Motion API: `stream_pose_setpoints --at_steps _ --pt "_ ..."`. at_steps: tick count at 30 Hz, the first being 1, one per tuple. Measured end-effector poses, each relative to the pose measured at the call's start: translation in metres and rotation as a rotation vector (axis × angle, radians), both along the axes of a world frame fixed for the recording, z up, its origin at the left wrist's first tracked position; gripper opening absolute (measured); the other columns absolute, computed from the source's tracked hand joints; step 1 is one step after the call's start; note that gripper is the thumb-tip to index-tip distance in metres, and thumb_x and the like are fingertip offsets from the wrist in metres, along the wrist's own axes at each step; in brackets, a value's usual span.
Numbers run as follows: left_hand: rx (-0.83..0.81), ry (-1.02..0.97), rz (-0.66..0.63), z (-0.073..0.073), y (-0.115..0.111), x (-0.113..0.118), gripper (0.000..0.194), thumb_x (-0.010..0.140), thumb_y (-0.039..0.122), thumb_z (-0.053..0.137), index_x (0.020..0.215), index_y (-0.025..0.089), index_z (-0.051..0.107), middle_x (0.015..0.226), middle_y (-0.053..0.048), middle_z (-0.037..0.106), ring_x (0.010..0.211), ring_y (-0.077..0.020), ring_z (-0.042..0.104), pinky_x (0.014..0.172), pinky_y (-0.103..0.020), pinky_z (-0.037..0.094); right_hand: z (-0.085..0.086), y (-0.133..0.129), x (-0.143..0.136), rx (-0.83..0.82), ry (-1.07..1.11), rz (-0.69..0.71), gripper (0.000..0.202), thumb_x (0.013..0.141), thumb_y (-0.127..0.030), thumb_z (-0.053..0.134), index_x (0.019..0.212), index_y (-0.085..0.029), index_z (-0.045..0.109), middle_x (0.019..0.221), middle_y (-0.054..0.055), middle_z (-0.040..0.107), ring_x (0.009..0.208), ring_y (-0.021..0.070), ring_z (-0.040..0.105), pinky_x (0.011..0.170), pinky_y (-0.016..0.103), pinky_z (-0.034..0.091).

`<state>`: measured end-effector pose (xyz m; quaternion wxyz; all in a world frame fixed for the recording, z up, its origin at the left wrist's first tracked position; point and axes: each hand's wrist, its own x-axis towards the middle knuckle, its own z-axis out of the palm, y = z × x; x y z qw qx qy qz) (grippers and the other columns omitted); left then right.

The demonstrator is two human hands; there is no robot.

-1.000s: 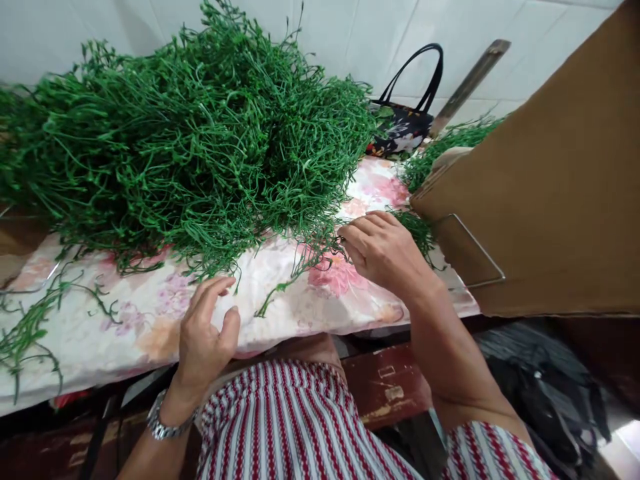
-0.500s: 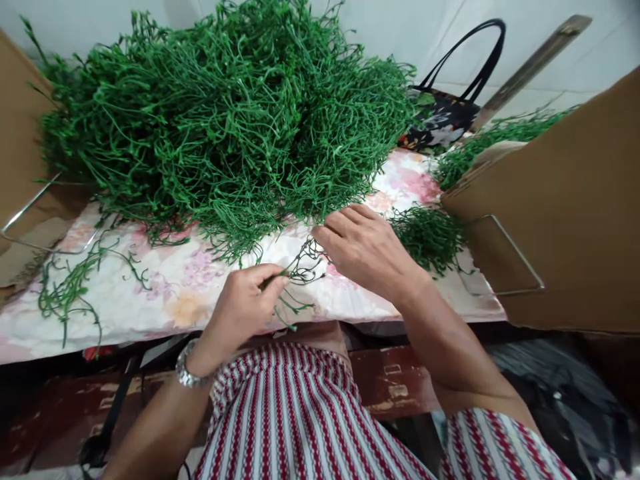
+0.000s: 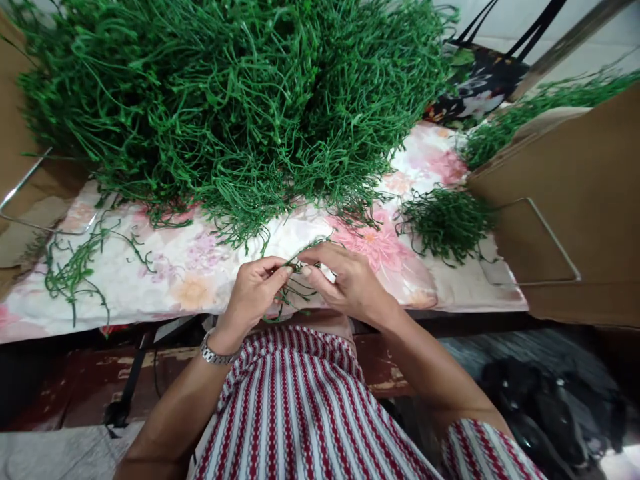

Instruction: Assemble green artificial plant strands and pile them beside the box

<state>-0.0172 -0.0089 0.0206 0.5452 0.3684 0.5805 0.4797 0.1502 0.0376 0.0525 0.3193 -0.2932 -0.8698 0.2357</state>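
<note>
My left hand (image 3: 257, 287), with a metal watch on its wrist, pinches a few thin green branching stems (image 3: 295, 293) between thumb and fingers. My right hand (image 3: 345, 277) has come up beside it, its thumb and forefinger closed on the same stems near the left fingertips. Loose ends of the stems hang below and between the hands, over the table's front edge. Behind the hands rises a large tangled heap of green stems (image 3: 240, 113). The exact grip of the right fingertips is partly hidden.
A small bundle of stems (image 3: 447, 223) lies at right on the flowered tablecloth (image 3: 190, 293), a loose cluster (image 3: 80, 273) at left. Cardboard boxes (image 3: 565, 200) with wire handles stand at both sides. A flowered bag (image 3: 475, 80) sits at the back right.
My right hand has moved back from the heap's edge to the stems in my left hand. The view has tilted down and shifted slightly left.
</note>
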Motion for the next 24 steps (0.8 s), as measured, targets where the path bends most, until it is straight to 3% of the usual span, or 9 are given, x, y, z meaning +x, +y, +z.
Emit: stream_pose_setpoints --at_steps 5,9,13,16,20,24 --pt "-0.01 -0.074 0.011 -0.004 -0.001 0.002 0.012 0.07 0.026 0.068 0.074 0.015 0.066 0.055 0.005 0.052 0.045 -0.0048 0.044 0.04 -0.014 0.038 -0.025 -0.005 0.001 -0.068 0.002 0.001 0.024 0.088 -0.017 0.045 0.107 -0.009 0.058 0.099 0.013 0.063 0.092 0.0186 0.057 0.082 0.034 0.048" --pt "-0.003 -0.059 -0.009 -0.003 -0.002 0.004 0.01 0.072 0.026 0.065 0.075 0.016 0.066 0.058 0.005 0.053 0.046 -0.0048 0.044 0.041 -0.014 0.038 -0.022 -0.007 0.005 -0.136 0.044 0.053 0.027 0.087 -0.024 0.051 0.11 -0.013 0.058 0.099 0.011 0.062 0.094 0.0191 0.057 0.083 0.035 0.047" --pt "0.048 -0.022 -0.035 -0.001 -0.003 0.006 0.008 0.073 0.024 0.063 0.073 0.016 0.064 0.058 0.005 0.046 0.044 -0.0037 0.041 0.039 -0.013 0.035 -0.019 -0.005 0.006 -0.199 0.124 0.035 0.018 0.089 -0.023 0.048 0.098 -0.015 0.063 0.09 0.008 0.063 0.085 0.0164 0.059 0.077 0.032 0.048" --pt "0.042 -0.054 -0.069 0.001 -0.003 0.007 0.007 0.073 0.021 0.063 0.07 0.015 0.063 0.063 0.004 0.047 0.046 -0.0031 0.04 0.041 -0.013 0.035 -0.022 -0.004 0.006 -0.153 0.05 0.016 0.017 0.088 -0.018 0.048 0.096 -0.015 0.062 0.085 0.007 0.062 0.081 0.0163 0.057 0.073 0.031 0.048" --pt "-0.006 -0.11 -0.13 0.001 -0.003 0.007 0.007 0.073 0.021 0.062 0.07 0.015 0.061 0.06 0.004 0.047 0.045 -0.0035 0.037 0.042 -0.015 0.032 -0.03 -0.003 0.007 -0.015 -0.041 0.04 0.022 0.086 -0.018 0.051 0.106 -0.015 0.059 0.095 0.01 0.059 0.089 0.0191 0.054 0.077 0.035 0.048" --pt "0.062 0.044 -0.196 0.003 -0.002 0.004 0.008 0.076 0.02 0.057 0.071 0.015 0.06 0.065 0.003 0.049 0.05 -0.0058 0.04 0.047 -0.018 0.033 -0.036 -0.002 0.008 -0.012 0.018 0.027 0.017 0.086 -0.021 0.054 0.101 -0.016 0.06 0.098 0.01 0.057 0.093 0.0192 0.053 0.079 0.035 0.048"
